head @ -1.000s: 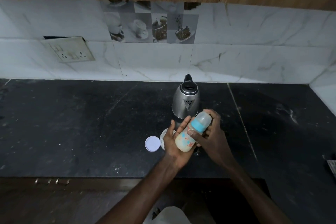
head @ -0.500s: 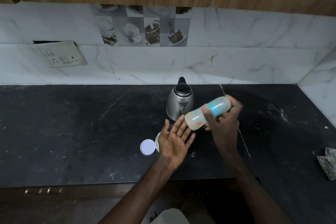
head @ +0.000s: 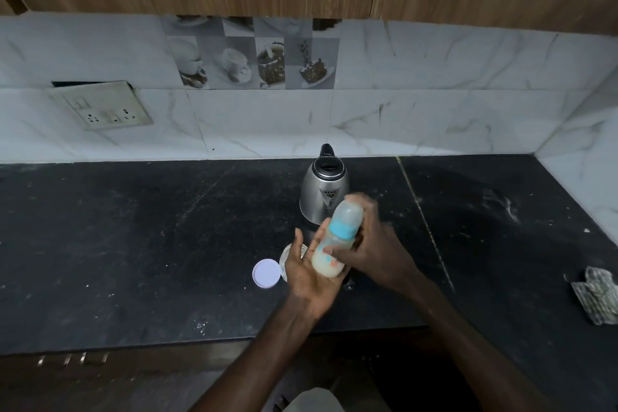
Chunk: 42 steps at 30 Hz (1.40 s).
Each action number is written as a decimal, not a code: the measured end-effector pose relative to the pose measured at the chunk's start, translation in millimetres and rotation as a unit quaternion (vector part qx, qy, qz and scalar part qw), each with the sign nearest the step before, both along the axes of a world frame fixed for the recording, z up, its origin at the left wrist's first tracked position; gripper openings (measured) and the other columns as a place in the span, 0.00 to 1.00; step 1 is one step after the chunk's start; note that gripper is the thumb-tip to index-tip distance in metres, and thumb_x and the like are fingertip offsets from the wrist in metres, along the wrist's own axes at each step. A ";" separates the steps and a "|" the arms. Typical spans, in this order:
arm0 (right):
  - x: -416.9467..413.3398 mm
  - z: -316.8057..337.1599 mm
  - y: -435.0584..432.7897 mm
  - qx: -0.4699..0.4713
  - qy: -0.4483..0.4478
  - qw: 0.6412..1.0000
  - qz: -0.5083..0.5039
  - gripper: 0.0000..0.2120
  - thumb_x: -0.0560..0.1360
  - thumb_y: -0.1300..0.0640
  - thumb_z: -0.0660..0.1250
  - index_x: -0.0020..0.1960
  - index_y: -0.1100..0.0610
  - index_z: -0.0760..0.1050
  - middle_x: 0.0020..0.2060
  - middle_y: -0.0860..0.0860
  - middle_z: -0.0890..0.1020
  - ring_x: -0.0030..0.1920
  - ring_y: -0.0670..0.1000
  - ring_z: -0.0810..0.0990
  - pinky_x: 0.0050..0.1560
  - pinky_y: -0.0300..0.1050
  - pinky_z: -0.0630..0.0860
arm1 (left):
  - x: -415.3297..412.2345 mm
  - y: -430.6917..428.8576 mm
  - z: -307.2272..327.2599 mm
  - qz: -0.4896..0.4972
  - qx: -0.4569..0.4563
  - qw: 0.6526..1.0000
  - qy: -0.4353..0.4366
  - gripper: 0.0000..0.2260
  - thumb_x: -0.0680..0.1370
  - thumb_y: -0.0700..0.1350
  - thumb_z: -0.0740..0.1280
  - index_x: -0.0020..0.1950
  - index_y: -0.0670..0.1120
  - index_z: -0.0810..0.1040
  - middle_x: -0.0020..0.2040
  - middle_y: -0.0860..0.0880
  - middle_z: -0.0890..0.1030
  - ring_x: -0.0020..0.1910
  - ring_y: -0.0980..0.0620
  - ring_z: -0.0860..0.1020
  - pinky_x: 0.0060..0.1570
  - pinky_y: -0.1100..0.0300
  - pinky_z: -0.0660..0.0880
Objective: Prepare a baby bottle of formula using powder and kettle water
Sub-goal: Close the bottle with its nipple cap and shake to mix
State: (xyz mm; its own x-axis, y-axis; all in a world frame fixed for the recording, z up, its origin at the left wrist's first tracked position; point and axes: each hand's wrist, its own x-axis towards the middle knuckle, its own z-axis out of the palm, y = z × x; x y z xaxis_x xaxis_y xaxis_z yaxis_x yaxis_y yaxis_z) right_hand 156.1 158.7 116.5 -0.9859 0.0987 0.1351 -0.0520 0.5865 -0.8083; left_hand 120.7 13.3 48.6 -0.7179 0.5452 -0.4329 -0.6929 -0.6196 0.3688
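My right hand [head: 374, 251] curls round the bottle [head: 342, 229], which tilts with its cap toward 1 o'clock. Its milky base lies against my left hand [head: 309, 278], palm up with the fingers straight. The bottle's print is too blurred to read. The kettle [head: 323, 194] stands just behind at 12 o'clock. A lid [head: 266, 273] lies at 9 o'clock on the counter [head: 133, 244], and a cloth [head: 598, 298] lies well apart at 3 o'clock.

Kettle [head: 323, 192] brushed steel; bottle [head: 336, 241] translucent plastic; counter [head: 133, 237] matt black (speckled).

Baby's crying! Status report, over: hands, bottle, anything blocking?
Right hand grips bottle. Left hand open, against its base. Bottle capped, milky inside. Kettle behind, not blocking.
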 end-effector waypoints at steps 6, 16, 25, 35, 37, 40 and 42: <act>-5.4 20.0 11.8 -0.136 0.179 0.949 -0.219 0.38 0.67 0.40 0.81 0.69 0.34 0.62 0.54 0.43 0.83 0.51 0.46 0.87 0.51 0.55 0.87 | -6.3 -3.5 -9.8 0.016 -0.018 1.000 0.000 0.30 0.80 0.66 0.60 0.73 0.48 0.78 0.72 0.46 0.79 0.71 0.45 0.78 0.75 0.46 0.68; 13.7 -22.2 -29.0 -0.051 0.026 0.991 -0.118 0.43 0.66 0.39 0.81 0.73 0.38 0.61 0.56 0.41 0.84 0.49 0.44 0.87 0.45 0.49 0.86 | -12.3 -11.8 -6.9 0.056 0.012 0.998 -0.011 0.29 0.80 0.63 0.65 0.72 0.43 0.79 0.71 0.43 0.80 0.73 0.39 0.76 0.78 0.39 0.65; 13.9 -20.4 -21.0 -0.062 0.003 0.998 -0.003 0.40 0.71 0.46 0.81 0.71 0.28 0.59 0.65 0.40 0.79 0.59 0.45 0.85 0.57 0.53 0.86 | -4.4 -11.5 6.6 0.043 0.034 0.998 -0.027 0.29 0.80 0.62 0.64 0.71 0.42 0.79 0.73 0.39 0.78 0.75 0.36 0.73 0.73 0.39 0.71; 4.6 10.2 -25.3 -0.101 0.127 0.971 -0.175 0.36 0.69 0.41 0.80 0.69 0.32 0.63 0.57 0.46 0.85 0.47 0.48 0.88 0.44 0.47 0.87 | -2.8 -14.1 -3.5 0.012 -0.048 0.999 -0.016 0.30 0.80 0.66 0.60 0.73 0.48 0.78 0.72 0.44 0.80 0.73 0.43 0.76 0.80 0.44 0.62; 13.9 -8.5 -24.4 0.001 0.136 0.980 -0.147 0.40 0.69 0.43 0.81 0.74 0.39 0.62 0.60 0.46 0.82 0.52 0.46 0.87 0.51 0.43 0.86 | -4.0 -13.8 -3.4 0.007 -0.048 0.999 -0.009 0.30 0.80 0.66 0.60 0.73 0.48 0.78 0.71 0.43 0.80 0.73 0.42 0.76 0.80 0.44 0.62; 18.4 -13.2 -20.2 -0.123 0.213 0.939 -0.243 0.40 0.70 0.42 0.79 0.75 0.35 0.61 0.58 0.44 0.83 0.52 0.44 0.88 0.49 0.43 0.87 | -5.7 -16.2 -0.7 0.016 -0.055 0.998 -0.003 0.29 0.81 0.66 0.59 0.73 0.48 0.78 0.70 0.47 0.81 0.72 0.46 0.76 0.80 0.45 0.62; 24.3 -17.8 -35.3 -0.078 0.140 0.970 -0.184 0.39 0.67 0.38 0.77 0.70 0.26 0.59 0.56 0.39 0.84 0.50 0.38 0.86 0.47 0.30 0.82 | -5.8 -16.2 2.6 0.032 -0.023 0.999 -0.015 0.29 0.81 0.64 0.61 0.73 0.45 0.77 0.72 0.43 0.80 0.74 0.41 0.74 0.80 0.41 0.62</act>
State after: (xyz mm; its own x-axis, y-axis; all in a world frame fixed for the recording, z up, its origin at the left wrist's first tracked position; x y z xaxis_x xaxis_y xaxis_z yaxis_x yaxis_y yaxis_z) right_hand 180.4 123.4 98.7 -0.8069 0.4775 0.3479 -0.0933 0.4786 -0.8731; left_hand 114.8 -3.0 51.2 -0.7370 0.4773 -0.4785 -0.6636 -0.6456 0.3780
